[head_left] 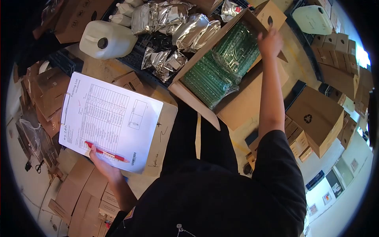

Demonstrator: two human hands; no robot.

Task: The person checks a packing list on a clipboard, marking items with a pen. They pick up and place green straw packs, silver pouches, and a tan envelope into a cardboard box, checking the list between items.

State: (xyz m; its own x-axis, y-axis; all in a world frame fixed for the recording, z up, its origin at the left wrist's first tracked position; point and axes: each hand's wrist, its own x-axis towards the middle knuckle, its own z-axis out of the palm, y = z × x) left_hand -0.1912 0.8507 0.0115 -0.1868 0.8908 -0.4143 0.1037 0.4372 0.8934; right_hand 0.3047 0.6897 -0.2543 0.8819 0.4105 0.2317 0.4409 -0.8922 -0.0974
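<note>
My left hand (pixel 103 164) grips the lower edge of a clipboard (pixel 64 108) carrying a printed packing list (pixel 114 114). A red pen (pixel 106 151) lies across the sheet under my left thumb. On my right, an open cardboard box (pixel 189 71) holds rows of green-tinted clear plastic packs (pixel 209 77), some in loose clear film. My right hand (pixel 271 42) is at the box's far right corner, its fingers closed around a raised cardboard flap (pixel 272 15). The fingertips are partly hidden there.
A white jerrycan (pixel 106 39) and several silver foil bags (pixel 196 31) stand on a dark pallet (pixel 136 59) ahead. Another jerrycan (pixel 312 19) is at the far right. Stacked cartons (pixel 316 114) line the right side; flattened cardboard (pixel 49 94) piles up at the left.
</note>
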